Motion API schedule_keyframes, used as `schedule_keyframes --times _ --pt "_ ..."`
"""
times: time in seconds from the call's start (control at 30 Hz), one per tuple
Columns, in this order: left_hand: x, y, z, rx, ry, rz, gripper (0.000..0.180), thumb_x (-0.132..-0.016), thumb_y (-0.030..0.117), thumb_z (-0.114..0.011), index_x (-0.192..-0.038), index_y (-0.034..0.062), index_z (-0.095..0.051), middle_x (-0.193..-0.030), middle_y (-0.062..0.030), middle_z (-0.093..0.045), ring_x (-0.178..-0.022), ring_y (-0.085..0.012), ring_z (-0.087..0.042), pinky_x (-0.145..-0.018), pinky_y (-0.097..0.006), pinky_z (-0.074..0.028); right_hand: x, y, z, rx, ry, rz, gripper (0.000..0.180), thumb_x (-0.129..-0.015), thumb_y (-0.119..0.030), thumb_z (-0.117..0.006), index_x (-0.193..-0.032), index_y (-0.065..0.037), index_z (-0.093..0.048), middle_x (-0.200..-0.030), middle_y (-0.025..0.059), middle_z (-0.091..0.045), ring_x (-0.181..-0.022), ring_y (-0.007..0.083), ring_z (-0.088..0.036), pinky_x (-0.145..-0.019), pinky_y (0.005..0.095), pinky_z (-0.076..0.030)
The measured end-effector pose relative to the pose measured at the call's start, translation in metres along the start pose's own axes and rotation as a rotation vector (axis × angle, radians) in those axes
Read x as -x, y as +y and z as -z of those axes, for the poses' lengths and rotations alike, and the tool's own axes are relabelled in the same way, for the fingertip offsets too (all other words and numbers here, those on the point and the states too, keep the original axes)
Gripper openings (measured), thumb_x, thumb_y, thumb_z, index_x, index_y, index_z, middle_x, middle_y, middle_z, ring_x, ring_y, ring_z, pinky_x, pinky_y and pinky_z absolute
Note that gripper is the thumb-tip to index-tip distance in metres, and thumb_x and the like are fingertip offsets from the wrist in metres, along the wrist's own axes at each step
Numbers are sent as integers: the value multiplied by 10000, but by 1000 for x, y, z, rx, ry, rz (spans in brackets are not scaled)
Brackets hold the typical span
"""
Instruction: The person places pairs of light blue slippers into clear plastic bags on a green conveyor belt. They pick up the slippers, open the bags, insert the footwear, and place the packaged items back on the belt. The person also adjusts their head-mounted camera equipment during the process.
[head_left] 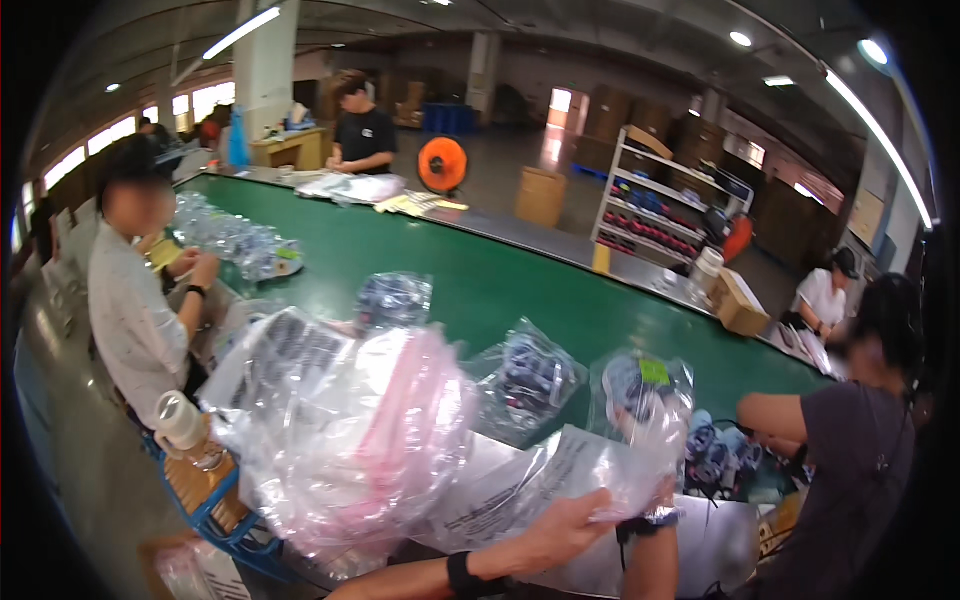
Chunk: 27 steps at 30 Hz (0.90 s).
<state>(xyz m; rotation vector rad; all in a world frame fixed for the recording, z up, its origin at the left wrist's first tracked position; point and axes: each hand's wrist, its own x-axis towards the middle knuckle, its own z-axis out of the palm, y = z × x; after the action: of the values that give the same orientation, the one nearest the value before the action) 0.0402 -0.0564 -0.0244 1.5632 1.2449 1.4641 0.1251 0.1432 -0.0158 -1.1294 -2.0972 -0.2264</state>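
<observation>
My left hand (568,528), with a black band at the wrist, pinches the edge of a clear plastic bag (520,490) with dark print on it. Beside it, my right hand (660,492) is covered by shiny clear plastic, so its fingers do not show. Just beyond my hands stands a clear bag with a light blue shoe (625,385) and a bright green sticker (654,372). To its left lies another bagged pair of blue shoes (530,372). A large heap of clear and pinkish plastic bags (350,430) fills the near left.
A green conveyor belt (470,270) runs across, carrying bagged shoes (225,235) at the far left. One person (140,290) works at left, another (850,460) close at right beside loose shoes (715,450). A white-capped bottle (180,420) stands on a blue basket (225,510).
</observation>
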Motion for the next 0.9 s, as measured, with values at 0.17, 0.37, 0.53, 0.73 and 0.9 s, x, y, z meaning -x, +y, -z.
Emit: schedule_keyframes --times 0.17,0.37,0.53,0.73,0.9 --pt "15 -15 2 -30 -160 116 193 -908 194 -597 -1035 48 -588 -752 -181 -592 -644 -317 -577 -594 -361 -441 -29 6 -21 251 -499 -310 535 -688 -561 -678 -1002 -128 -693 -1036 231 -611 -977 373 -569 -835 458 -458" --pt "23 -39 -21 99 -34 147 142 -825 147 -618 -871 18 -582 -661 -140 -531 -636 -224 -525 -596 -354 -426 -1 -47 -123 68 -525 -131 567 -724 -610 -612 -1118 -206 -674 -1198 217 -555 -1216 448 -381 -1029 503 -322" --pt "23 -26 10 169 -134 627 252 -901 211 -552 -1040 12 -621 -968 -169 -640 -863 -257 -583 -771 -348 -458 -21 -48 -180 -297 -481 19 443 -787 -447 -648 -1083 -117 -655 -1097 181 -617 -1097 348 -532 -979 449 -388" --pt "15 -18 46 272 472 433 267 -935 230 -600 -1095 17 -611 -805 40 -565 -800 -46 -498 -658 -234 -417 5 -5 -114 -655 -773 -171 275 -856 -255 -643 -992 -17 -661 -981 98 -653 -856 226 -644 -752 344 -513" --pt "3 -44 52 569 654 367 215 -933 198 -604 -1072 36 -633 -867 42 -572 -792 -26 -499 -679 -177 -404 59 -27 6 -1639 -935 -424 288 -887 -149 -577 -1123 15 -557 -1025 123 -628 -956 209 -634 -816 332 -505"
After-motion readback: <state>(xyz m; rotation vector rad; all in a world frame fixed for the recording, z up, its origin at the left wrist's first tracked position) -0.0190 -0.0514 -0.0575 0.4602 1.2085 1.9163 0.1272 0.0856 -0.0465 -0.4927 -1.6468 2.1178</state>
